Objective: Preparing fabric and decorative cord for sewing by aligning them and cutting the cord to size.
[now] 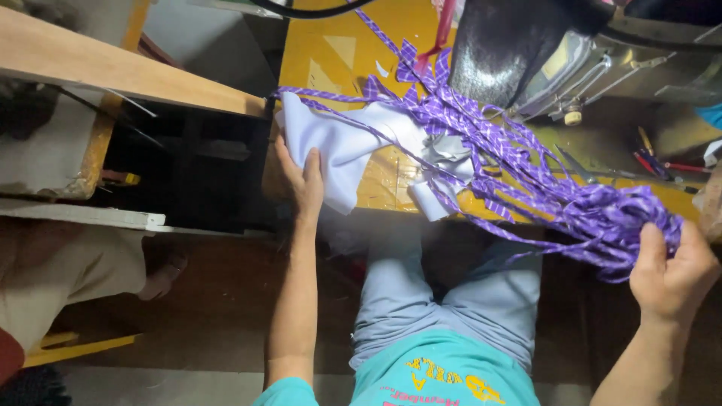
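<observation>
Yellow and worn, the worktable (331,60) fills the upper middle of the view, with a dark floor below it and a wooden plank (113,71) jutting in from the upper left.

Nearest the camera sits the person, seen from above: a teal shirt (440,376) with printed lettering and grey-blue trousers (444,293), knees tucked against the table's near edge. The left hand (304,180) reaches forward with fingers spread flat, pressing on a piece of white fabric (338,146) that drapes over the table's front left corner; it grips nothing. The right hand (673,274), low at the right edge of the view, is closed tightly around one end of a thick bundle of purple patterned strips (526,173). That bundle trails from the fist up and to the left across the tabletop, crossing over the white fabric and fanning out in loose ends near the middle of the table.

Farther back, a dark sewing machine (511,45) stands over the strips, its metal parts showing at the right. Scissors (575,165) and a few red and yellow pens (654,158) lie on the table at the far right. At the left edge, another person's arm in a beige sleeve (68,278) rests low beside the wooden bench.
</observation>
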